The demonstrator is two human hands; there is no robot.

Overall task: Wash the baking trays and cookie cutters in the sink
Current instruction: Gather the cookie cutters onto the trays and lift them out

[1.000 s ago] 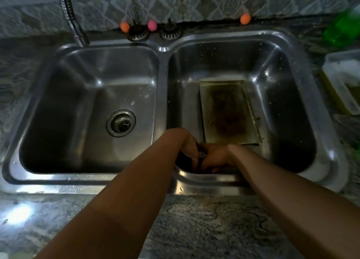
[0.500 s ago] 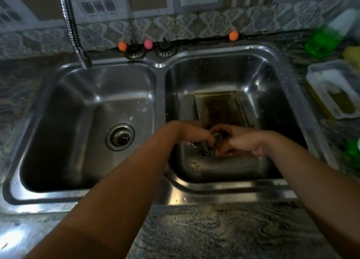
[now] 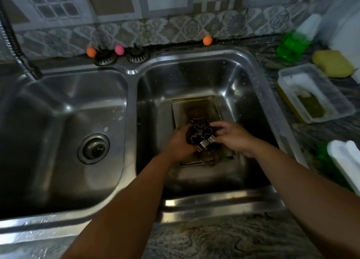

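Observation:
A stained, browned baking tray [image 3: 196, 108] lies flat on the floor of the right basin of the double steel sink [image 3: 132, 71]. Above its near half, my left hand [image 3: 178, 143] grips a cluster of metal cookie cutters [image 3: 201, 137], several stacked together, the top one with a wavy outline. My right hand [image 3: 233, 137] touches the cluster from the right, fingers curled on its edge. More dark cutters seem to lie under my hands on the tray, partly hidden.
The left basin has a drain [image 3: 93, 148] and the faucet hose [image 3: 18, 50] at its far left corner. On the right counter stand a green soap bottle [image 3: 292, 44], a yellow sponge [image 3: 333, 63], and a clear plastic tub [image 3: 315, 93]. Two strainer plugs [image 3: 137, 57] sit behind the divider.
Both hands rose from the near wall of the right basin and moved over the tray, lifting the cutters into view. The camera tilted up, showing more wall and counter.

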